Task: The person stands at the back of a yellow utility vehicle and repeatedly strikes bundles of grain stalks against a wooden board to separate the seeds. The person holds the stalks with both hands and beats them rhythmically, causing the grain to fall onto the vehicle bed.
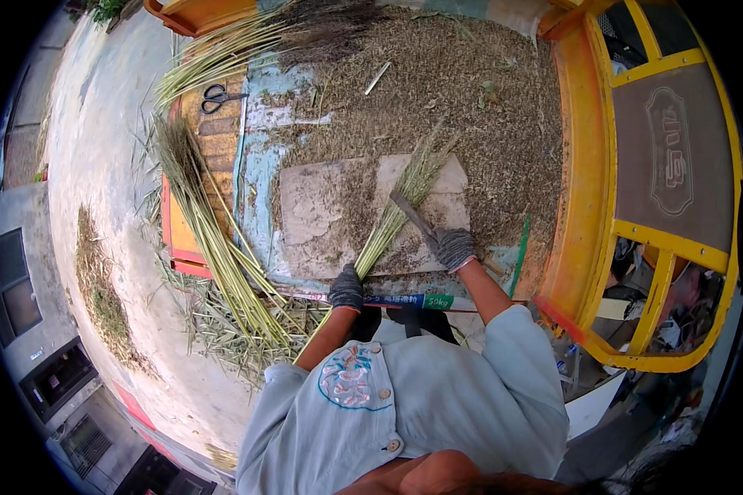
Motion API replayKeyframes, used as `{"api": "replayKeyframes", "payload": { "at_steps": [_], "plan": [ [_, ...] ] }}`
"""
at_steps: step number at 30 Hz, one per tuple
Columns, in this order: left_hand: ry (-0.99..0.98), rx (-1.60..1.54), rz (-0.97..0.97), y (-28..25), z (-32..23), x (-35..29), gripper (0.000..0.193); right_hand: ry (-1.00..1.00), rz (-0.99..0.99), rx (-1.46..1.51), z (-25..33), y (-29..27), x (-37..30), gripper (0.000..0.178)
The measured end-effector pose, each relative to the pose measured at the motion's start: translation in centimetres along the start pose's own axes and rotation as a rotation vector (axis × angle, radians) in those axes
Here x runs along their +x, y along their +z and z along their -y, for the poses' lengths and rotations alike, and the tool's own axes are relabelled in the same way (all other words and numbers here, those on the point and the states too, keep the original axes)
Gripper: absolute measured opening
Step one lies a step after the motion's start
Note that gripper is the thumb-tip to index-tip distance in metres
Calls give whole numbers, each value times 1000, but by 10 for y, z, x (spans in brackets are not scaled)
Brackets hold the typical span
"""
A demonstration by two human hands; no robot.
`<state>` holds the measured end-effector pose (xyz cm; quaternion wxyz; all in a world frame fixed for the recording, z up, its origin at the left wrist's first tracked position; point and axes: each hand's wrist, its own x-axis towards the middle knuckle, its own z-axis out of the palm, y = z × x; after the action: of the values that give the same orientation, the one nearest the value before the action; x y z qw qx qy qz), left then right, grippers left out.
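Observation:
My left hand (347,289), in a dark striped glove, is closed round the lower stalks of a green bundle of grass-like stalks (380,239). The seed heads of this bundle fan out away from me over a pale, worn board (309,210). In my right hand (454,249), gloved the same way, is the handle end of a long flat blade, which looks like a knife (413,214). Its blade lies slantwise across the bundle, just below the seed heads. Whether the edge presses into the stalks I cannot tell.
Loose seed and chaff (504,148) cover the truck bed. At the left lie another stalk bundle (215,239), black scissors (219,98) and, farther back, a pile of long stalks (223,62). A yellow metal frame (582,190) stands at the right. Cut leaves (231,330) lie at lower left.

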<state>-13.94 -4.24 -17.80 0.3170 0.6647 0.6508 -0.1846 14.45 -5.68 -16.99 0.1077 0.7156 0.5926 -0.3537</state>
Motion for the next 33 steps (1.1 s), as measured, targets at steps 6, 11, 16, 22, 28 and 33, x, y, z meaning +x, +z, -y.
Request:
{"api": "replayKeyframes", "payload": {
  "at_steps": [6,11,16,22,28,33],
  "plan": [
    [9,22,-11,10,9,12,18,181,-313,-25,-55,-11,16,45],
    [16,29,-26,8,8,8,19,-256,-79,-75,47,-1,-16,40],
    [14,61,-23,-5,12,3,20,123,-95,6,-4,8,27,44],
    [97,118,-17,4,32,18,21,486,-391,99,-77,-50,16,40],
    [93,198,-13,0,22,-4,29,48,-220,54,32,-20,-51,40],
    [25,86,32,-8,16,-12,31,-27,102,103,59,-12,-72,37]
  ]
}}
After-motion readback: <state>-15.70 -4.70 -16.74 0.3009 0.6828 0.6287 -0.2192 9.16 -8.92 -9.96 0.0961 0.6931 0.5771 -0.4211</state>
